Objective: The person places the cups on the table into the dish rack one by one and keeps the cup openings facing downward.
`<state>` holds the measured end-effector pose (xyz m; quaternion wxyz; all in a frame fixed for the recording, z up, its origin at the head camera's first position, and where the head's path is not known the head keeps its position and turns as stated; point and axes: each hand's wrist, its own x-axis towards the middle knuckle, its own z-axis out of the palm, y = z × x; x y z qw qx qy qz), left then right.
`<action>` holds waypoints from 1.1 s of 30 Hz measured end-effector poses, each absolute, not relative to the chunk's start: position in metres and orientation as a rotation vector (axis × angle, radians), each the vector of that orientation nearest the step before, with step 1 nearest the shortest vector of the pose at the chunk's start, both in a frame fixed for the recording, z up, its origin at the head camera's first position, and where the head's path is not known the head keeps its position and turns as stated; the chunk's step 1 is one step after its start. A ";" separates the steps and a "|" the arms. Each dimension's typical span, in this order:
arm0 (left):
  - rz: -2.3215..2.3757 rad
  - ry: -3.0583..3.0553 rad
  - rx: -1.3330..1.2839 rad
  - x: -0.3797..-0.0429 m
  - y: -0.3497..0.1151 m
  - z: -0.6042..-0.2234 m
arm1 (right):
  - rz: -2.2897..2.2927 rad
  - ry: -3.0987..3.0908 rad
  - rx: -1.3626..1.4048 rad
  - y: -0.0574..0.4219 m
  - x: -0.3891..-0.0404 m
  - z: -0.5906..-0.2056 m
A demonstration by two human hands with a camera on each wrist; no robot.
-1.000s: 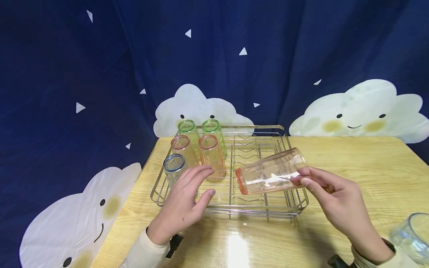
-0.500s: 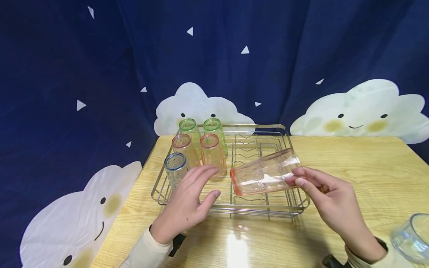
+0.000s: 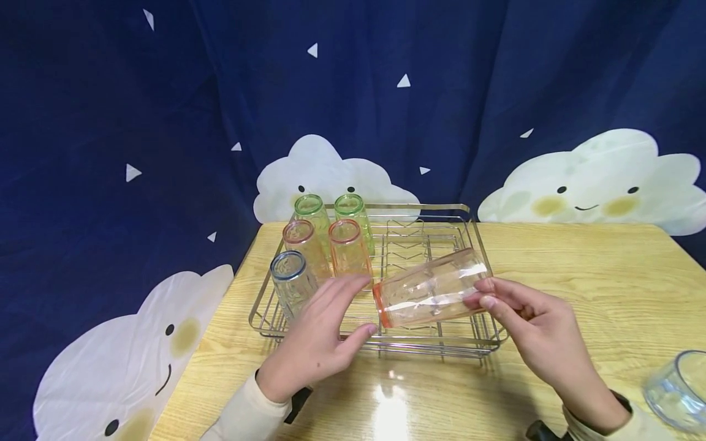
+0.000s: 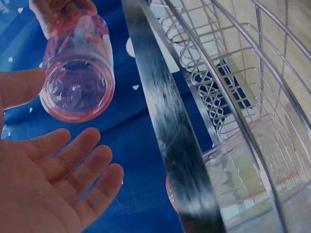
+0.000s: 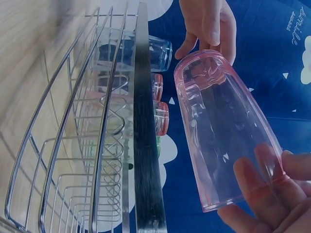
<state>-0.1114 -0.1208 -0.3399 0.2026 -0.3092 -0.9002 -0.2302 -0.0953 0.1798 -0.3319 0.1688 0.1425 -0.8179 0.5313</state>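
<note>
A clear pinkish-orange drinking glass [image 3: 427, 291] is held tilted on its side above the wire dish rack [image 3: 441, 350], its orange base toward the left. My right hand [image 3: 543, 334] pinches it at the mouth end, with fingers inside and the thumb outside, as the right wrist view shows. My left hand [image 3: 317, 337] is spread beside the base, thumb and fingers apart; in the left wrist view a gap shows between its fingers and the glass [image 4: 80, 63]. Behind my left hand, a blue-rimmed glass [image 3: 292, 285] stands upside down in the rack.
Two orange-tinted glasses [image 3: 350, 254] and two green ones [image 3: 355, 223] also stand upside down in the rack's left part. Another clear bluish glass [image 3: 675, 392] is on the wooden table [image 3: 595, 269] at the right edge. A dark blue curtain [image 3: 441, 92] hangs behind.
My right hand has carried the glass slightly left, while my left hand has moved right, toward its base. The other glasses stay where they were.
</note>
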 end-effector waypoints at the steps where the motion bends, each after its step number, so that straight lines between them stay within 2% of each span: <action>1: -0.632 -2.516 -0.866 -0.111 -0.120 -0.340 | 1.504 -2.334 0.404 0.180 -0.095 -0.332; 21: -0.540 -2.635 -0.804 -0.109 -0.108 -0.345 | 1.458 -2.411 0.390 0.178 -0.093 -0.334; 33: -0.612 -2.522 -0.868 -0.108 -0.110 -0.348 | 1.566 -2.435 0.450 0.182 -0.094 -0.337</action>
